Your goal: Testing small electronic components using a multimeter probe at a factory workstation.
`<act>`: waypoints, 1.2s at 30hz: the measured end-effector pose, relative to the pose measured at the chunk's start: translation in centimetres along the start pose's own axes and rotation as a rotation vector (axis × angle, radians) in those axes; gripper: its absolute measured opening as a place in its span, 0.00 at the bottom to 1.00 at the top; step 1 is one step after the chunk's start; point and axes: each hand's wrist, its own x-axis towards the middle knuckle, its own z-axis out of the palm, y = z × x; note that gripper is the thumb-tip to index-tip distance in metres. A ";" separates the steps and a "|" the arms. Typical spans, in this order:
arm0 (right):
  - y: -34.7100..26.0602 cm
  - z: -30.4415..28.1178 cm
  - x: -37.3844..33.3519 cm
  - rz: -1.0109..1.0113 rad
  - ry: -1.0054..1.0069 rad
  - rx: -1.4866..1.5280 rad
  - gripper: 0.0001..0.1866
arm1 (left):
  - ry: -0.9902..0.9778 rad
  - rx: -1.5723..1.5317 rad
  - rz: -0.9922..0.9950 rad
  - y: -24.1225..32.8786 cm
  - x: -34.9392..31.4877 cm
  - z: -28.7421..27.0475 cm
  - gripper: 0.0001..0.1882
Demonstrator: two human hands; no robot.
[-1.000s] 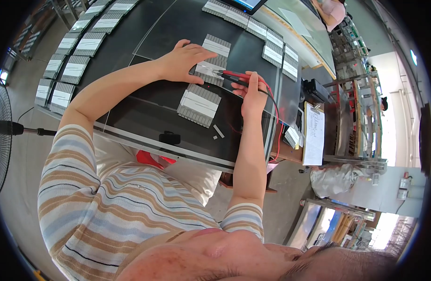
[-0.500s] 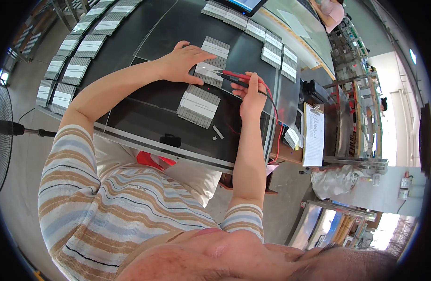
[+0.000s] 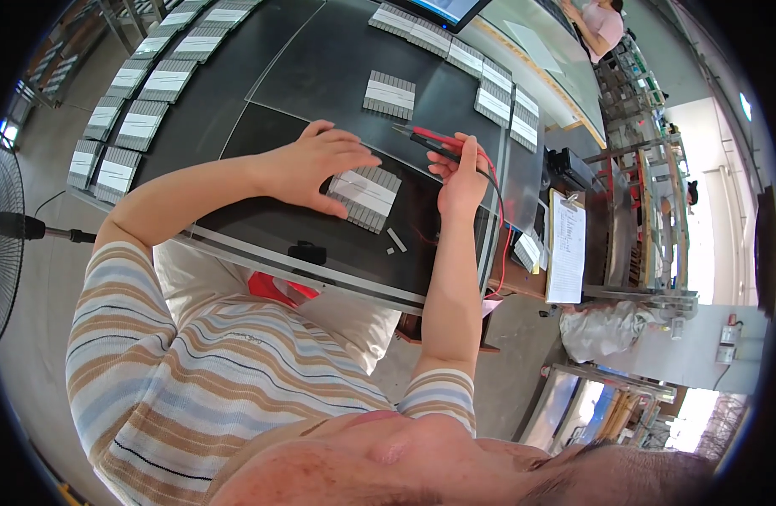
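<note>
My left hand [image 3: 308, 173] has its fingers and thumb spread around the left side of a grey-and-white ribbed panel [image 3: 367, 198]. The thumb is by the panel's near-left edge and the fingertips are just past its far edge; whether they press on it is hard to see. A red and a black test probe [image 3: 434, 142] are gripped together in my right hand [image 3: 461, 173]. Their metal tips point left, above the dark tabletop. Beyond the tips lies another ribbed panel [image 3: 390, 94]. Two small pale strips [image 3: 396, 240] rest beside the nearer panel.
Rows of similar panels [image 3: 143, 125] line the table's left side, with more [image 3: 466, 57] along the far right. A screen [image 3: 443, 10] stands at the back. Right of the table are a clipboard [image 3: 565, 249] and a red cable [image 3: 508, 244]. A fan [image 3: 8, 228] stands left.
My left hand has come nearer, from the middle panel to the near one. The middle panel no longer shows in its former place. The probe tips no longer point onto a panel.
</note>
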 end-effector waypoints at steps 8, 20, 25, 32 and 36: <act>0.1 -0.1 -0.1 -0.026 0.017 -0.008 0.16 | 0.301 0.230 -0.245 -6.4 4.1 2.5 0.30; 0.3 0.1 0.1 -0.008 0.003 -0.118 0.16 | 0.146 0.156 -0.154 -4.6 3.1 1.7 0.19; 0.5 0.2 0.1 -0.007 0.017 -0.131 0.16 | 0.163 0.158 -0.144 -4.7 3.0 1.8 0.19; 0.5 0.2 0.1 -0.014 0.009 -0.141 0.17 | 0.183 0.162 -0.127 -4.8 3.1 2.1 0.20; 0.6 0.2 0.1 -0.018 -0.002 -0.134 0.16 | 0.201 0.151 -0.126 -5.4 3.6 2.3 0.24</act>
